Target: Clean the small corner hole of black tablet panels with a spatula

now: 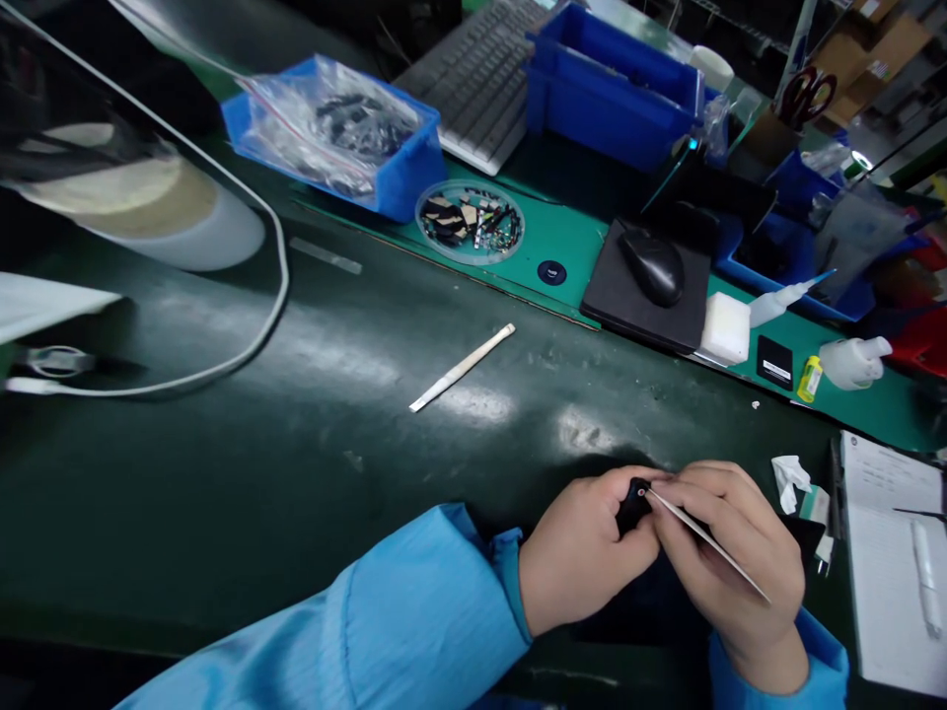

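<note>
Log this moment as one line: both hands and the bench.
Left hand: holds small black part | Right hand: holds thin stick, tip at part | Bench: pale slender tool lies apart from hands

No text can be read: marks on the round disc [551, 272], black card [774, 362] and paper [884, 582] are too small.

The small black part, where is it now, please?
In the head view, the small black part is low and right of centre, held in the left hand, beside the right hand and its thin stick.
</note>
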### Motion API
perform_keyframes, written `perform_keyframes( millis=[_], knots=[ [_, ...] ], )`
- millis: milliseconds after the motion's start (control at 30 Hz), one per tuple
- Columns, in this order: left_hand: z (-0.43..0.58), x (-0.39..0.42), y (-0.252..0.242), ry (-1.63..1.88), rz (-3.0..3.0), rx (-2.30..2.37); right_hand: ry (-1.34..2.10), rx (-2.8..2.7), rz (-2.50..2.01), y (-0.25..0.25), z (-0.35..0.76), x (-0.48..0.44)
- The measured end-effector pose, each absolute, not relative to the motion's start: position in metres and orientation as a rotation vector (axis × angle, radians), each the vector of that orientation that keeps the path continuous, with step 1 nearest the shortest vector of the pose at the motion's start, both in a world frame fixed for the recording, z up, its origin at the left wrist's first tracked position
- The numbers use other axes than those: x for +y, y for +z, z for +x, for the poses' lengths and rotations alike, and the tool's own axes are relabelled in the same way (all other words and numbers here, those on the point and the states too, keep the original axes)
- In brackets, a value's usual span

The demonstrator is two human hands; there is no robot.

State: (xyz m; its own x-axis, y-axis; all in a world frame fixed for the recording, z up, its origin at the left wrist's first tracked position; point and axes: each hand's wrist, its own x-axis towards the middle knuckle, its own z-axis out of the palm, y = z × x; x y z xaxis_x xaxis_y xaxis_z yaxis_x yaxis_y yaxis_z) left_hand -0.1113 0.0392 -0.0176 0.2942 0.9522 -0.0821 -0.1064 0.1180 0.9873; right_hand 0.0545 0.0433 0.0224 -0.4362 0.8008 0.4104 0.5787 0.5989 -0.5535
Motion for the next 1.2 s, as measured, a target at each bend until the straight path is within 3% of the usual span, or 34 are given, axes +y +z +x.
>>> perform_keyframes(
  millis=[1200],
  knots=[
    [-0.1103, 0.0415, -0.0204, 0.924, 1.171, 0.977, 0.399, -2.197, -1.089, 0.0173, 0.0511, 0.0485]
  ],
)
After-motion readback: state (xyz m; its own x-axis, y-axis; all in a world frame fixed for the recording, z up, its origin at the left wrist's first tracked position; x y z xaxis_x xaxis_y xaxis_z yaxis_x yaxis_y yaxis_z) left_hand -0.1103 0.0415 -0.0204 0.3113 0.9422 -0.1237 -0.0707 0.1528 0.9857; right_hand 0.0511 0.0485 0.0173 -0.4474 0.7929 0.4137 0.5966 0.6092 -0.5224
